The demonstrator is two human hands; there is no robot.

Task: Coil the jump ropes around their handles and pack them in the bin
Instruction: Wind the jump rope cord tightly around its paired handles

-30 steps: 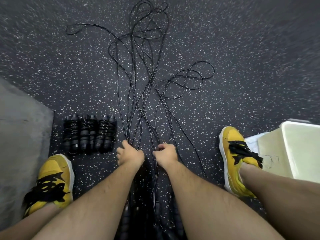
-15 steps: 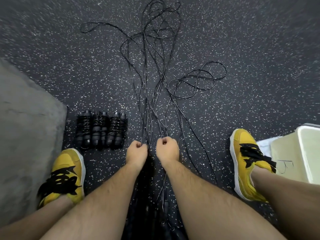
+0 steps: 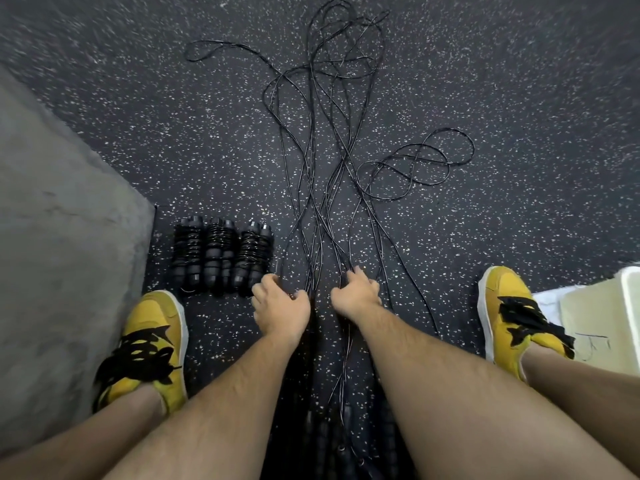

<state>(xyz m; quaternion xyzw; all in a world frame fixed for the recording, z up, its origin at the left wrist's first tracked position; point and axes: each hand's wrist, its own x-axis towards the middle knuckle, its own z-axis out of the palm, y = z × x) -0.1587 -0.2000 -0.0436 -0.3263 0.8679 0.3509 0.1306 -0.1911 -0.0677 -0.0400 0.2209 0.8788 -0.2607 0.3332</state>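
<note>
Near centre: left hand, right hand each grip tangled jump-rope cords, seemingly to separate one; coiled jump ropes set aside left

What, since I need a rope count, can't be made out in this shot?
Head view:
Loose ropes: strands overlap; count unclear.
Handles at the bottom: shadowed, partly behind the forearms.
Left hand, right hand: backs hide how many strands each grips.
Bin: cut off by the right edge; inside unseen.
</note>
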